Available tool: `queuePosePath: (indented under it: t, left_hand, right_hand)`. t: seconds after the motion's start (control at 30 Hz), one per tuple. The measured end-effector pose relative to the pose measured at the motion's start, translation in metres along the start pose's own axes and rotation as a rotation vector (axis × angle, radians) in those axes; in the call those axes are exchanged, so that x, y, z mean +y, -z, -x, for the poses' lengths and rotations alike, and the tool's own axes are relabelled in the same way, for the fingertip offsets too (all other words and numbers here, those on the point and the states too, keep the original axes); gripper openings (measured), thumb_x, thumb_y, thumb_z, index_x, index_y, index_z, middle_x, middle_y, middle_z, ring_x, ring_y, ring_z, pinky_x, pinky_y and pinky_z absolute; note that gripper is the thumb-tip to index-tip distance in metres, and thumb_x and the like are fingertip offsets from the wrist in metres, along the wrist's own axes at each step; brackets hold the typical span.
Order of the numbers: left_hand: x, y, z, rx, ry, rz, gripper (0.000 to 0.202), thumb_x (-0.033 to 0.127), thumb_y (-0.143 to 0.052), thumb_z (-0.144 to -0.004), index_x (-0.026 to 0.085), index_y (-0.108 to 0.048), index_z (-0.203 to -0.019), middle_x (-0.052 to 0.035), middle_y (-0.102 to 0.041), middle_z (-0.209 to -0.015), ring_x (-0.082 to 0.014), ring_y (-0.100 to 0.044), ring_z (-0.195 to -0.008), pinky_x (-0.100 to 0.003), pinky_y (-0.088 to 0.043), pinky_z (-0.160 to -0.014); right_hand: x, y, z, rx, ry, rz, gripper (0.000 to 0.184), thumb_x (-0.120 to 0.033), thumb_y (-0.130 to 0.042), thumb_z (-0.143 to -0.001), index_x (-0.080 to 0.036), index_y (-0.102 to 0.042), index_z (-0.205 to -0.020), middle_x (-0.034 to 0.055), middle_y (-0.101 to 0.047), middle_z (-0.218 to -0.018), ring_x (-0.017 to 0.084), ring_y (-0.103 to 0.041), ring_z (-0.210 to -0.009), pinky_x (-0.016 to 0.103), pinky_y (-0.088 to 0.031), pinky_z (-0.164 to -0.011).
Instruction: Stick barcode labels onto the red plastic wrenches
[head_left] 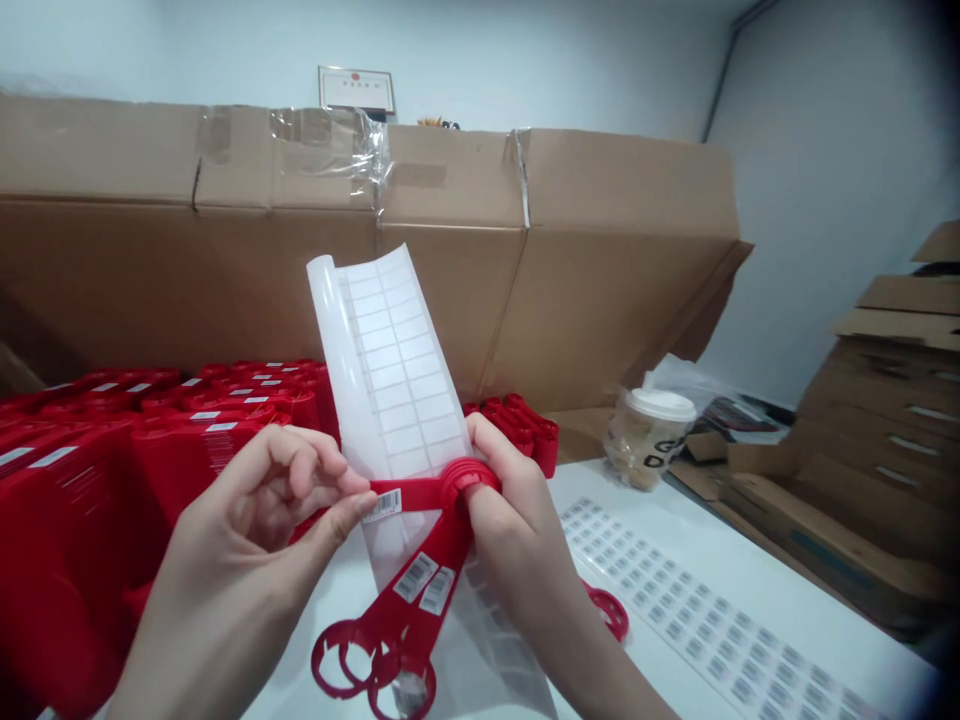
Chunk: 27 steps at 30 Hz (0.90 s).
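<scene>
Black capital letters G and D can be read on the lidded cup (651, 440), while the fine characters on the framed certificate (356, 90), below its red emblem (355, 76), are too small to decipher. Barcode labels (415, 577) mark the held red strips (409, 620), 1 on the strip extended sideways and 2 side by side on those fanned below, their digits illegible. The label sheet (697, 610) and the white labels (54, 457) on the stacked red pieces (67, 540) carry unreadable print.
</scene>
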<state>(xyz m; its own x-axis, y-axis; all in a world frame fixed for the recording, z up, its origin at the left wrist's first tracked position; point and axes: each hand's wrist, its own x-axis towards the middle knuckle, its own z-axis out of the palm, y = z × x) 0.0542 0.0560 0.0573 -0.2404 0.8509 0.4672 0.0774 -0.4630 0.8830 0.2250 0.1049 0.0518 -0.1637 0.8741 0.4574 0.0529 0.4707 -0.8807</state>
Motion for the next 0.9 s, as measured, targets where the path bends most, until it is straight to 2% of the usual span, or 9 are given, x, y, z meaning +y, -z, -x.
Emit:
queuePosePath:
  t: [0.13,0.33,0.9]
  left_hand:
    - [-0.0040,0.0010,-0.0040,-0.053,0.027,0.033,0.041,0.028,-0.082,-0.082,0.022,-0.042,-0.076,0.0055,-0.057,-0.083,-0.0096,-0.064,-0.084,-0.013,-0.059,-0.078]
    - [-0.0064,0.0002,-0.0057,-0.076,0.038,0.050,0.040,0.028,-0.081,-0.083,0.022,-0.041,-0.078,0.0052,-0.059,-0.086,-0.0107,-0.064,-0.086,-0.014,-0.059,-0.075]
    - [-0.0028,-0.0019,-0.0031,-0.046,-0.016,-0.027,0.039,0.029,-0.081,-0.082,0.022,-0.043,-0.075,0.0042,-0.061,-0.085,-0.0110,-0.066,-0.085,-0.013,-0.059,-0.077]
  right_hand:
    - [0.0010,-0.0017,0.0005,-0.010,0.006,0.028,0.017,-0.010,-0.040,-0.085,-0.022,-0.046,-0.075,-0.0061,-0.050,-0.067,0.011,-0.042,-0.060,0.026,-0.034,-0.051]
    - [0.0008,-0.0020,0.0003,-0.021,0.000,0.024,0.016,-0.010,-0.040,-0.085,-0.023,-0.047,-0.078,-0.0058,-0.053,-0.069,0.012,-0.044,-0.061,0.026,-0.036,-0.052]
    - [-0.0001,-0.0026,0.0008,-0.012,0.004,0.005,0.017,-0.009,-0.040,-0.084,-0.023,-0.045,-0.076,-0.0058,-0.050,-0.066,0.012,-0.044,-0.061,0.025,-0.036,-0.052]
